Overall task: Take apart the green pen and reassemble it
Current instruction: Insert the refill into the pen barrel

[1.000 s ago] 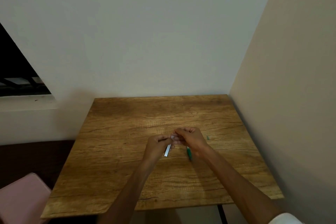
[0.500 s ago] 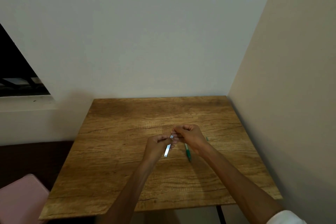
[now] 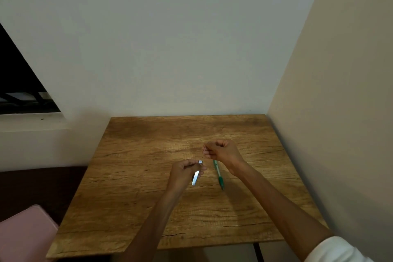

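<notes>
My left hand (image 3: 185,173) grips a clear, silvery pen barrel (image 3: 196,174) that slants down over the wooden table (image 3: 138,208). My right hand (image 3: 222,151) hovers further back and to the right, with its fingers curled and its thumb and forefinger pinched together. What they pinch is too small to make out. A green pen part (image 3: 218,175) lies on the table between the two hands, with its darker green tip toward me.
The table stands in a corner, with a white wall behind it and a beige wall (image 3: 340,112) close on the right. A pink seat (image 3: 23,234) stands at the lower left. A dark window opening (image 3: 14,83) is on the left.
The hands were joined at the top end of the barrel. They have since come apart: my right hand drew back and to the right, and my left hand stayed on the barrel.
</notes>
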